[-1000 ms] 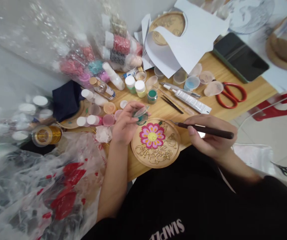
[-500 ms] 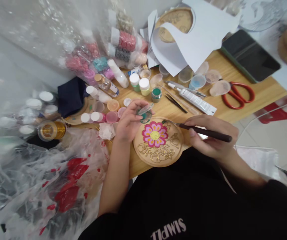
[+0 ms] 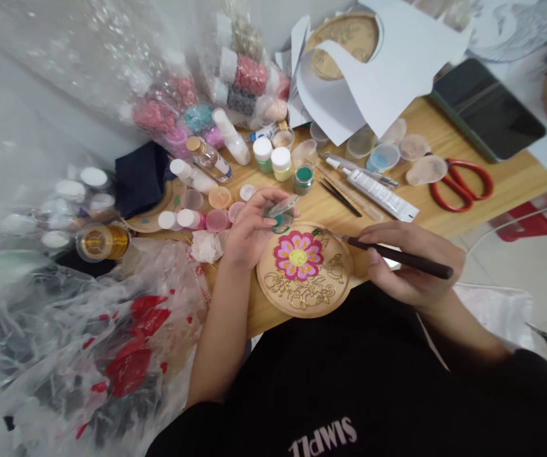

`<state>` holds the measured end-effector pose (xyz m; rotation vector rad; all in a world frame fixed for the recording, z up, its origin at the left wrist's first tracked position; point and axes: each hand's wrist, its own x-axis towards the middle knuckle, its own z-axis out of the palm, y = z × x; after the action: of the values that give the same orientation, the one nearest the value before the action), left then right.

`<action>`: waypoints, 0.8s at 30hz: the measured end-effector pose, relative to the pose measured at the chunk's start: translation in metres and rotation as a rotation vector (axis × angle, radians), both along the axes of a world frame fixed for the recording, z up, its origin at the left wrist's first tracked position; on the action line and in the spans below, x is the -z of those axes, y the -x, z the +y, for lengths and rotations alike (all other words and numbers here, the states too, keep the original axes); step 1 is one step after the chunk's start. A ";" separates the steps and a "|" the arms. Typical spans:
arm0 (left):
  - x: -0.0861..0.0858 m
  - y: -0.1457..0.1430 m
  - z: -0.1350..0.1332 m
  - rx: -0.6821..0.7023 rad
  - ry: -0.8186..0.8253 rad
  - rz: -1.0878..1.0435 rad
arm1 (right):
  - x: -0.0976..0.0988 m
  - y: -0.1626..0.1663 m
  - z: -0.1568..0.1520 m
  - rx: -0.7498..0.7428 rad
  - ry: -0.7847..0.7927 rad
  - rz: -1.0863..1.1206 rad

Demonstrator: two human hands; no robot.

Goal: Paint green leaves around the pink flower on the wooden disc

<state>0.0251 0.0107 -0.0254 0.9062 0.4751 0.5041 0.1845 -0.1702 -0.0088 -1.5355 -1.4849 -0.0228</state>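
A round wooden plaque (image 3: 273, 304) lies at the table's front edge, bearing a pink and magenta flower (image 3: 298, 255) with a yellow centre and raised gold outlines. My left hand (image 3: 249, 231) pinches a small clear cup (image 3: 283, 221) with green paint inside and its lid tilted up, over the plaque's upper left. In my right hand (image 3: 404, 260) is a thin tool with a dark handle (image 3: 411, 260), gripped like a pen. Its metal tip reaches a small dark green leaf (image 3: 317, 233) beside the flower. Whether the tip is a blade or a brush cannot be made out.
An uncapped green paint jar (image 3: 304, 179) stands behind the plaque, near two white-capped jars. White tube (image 3: 382, 193), black tweezers (image 3: 340, 197), red-handled scissors (image 3: 461, 184) and a phone (image 3: 490, 109) lie to the right. Several small bottles and cups crowd the left; plastic bags (image 3: 125, 355) fill the lower left.
The whole view has shifted slightly, so most things sit a little further right. Both hands keep their grips, and the tool's tip stays at the green leaf.
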 end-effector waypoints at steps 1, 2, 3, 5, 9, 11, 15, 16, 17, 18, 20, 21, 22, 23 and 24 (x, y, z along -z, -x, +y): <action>0.000 0.000 0.000 -0.001 0.003 0.004 | 0.000 0.000 0.000 -0.004 -0.003 0.002; 0.000 0.000 0.000 -0.003 0.007 0.008 | 0.000 0.000 0.000 -0.007 -0.005 0.003; 0.000 0.000 -0.001 -0.006 0.010 0.012 | 0.001 0.000 0.000 -0.010 -0.007 0.001; -0.001 0.000 -0.001 -0.014 0.010 0.017 | 0.001 0.000 0.000 -0.012 -0.012 -0.005; -0.002 -0.001 -0.002 -0.018 0.011 0.016 | 0.000 0.000 0.002 -0.003 -0.012 -0.004; -0.002 -0.001 -0.002 -0.015 0.017 0.015 | 0.000 0.001 0.003 0.002 -0.014 -0.006; -0.001 0.000 -0.002 -0.009 0.009 0.013 | 0.001 0.001 0.003 0.006 -0.013 -0.004; -0.001 0.000 -0.002 -0.007 0.005 0.015 | 0.001 0.001 0.003 0.008 -0.010 -0.001; -0.001 0.000 -0.002 -0.006 0.001 0.016 | 0.001 0.001 0.003 0.009 -0.009 0.002; 0.000 0.000 -0.002 -0.006 -0.001 0.016 | 0.000 0.001 0.003 0.009 -0.008 0.005; 0.000 0.000 -0.002 -0.006 0.002 0.018 | -0.001 0.001 0.003 0.008 -0.015 0.013; 0.000 0.000 -0.002 -0.006 0.004 0.015 | -0.002 0.001 0.003 0.006 -0.020 0.017; 0.000 0.000 -0.002 -0.004 0.007 0.012 | -0.002 0.001 0.003 0.004 -0.023 0.019; 0.000 0.000 -0.001 -0.002 0.010 0.011 | -0.003 0.001 0.003 0.000 -0.024 0.019; 0.000 0.000 -0.001 -0.001 0.012 0.009 | -0.003 0.001 0.003 -0.005 -0.022 0.019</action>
<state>0.0249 0.0096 -0.0256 0.8976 0.4863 0.4975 0.1833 -0.1672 -0.0058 -1.5100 -1.4688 -0.0210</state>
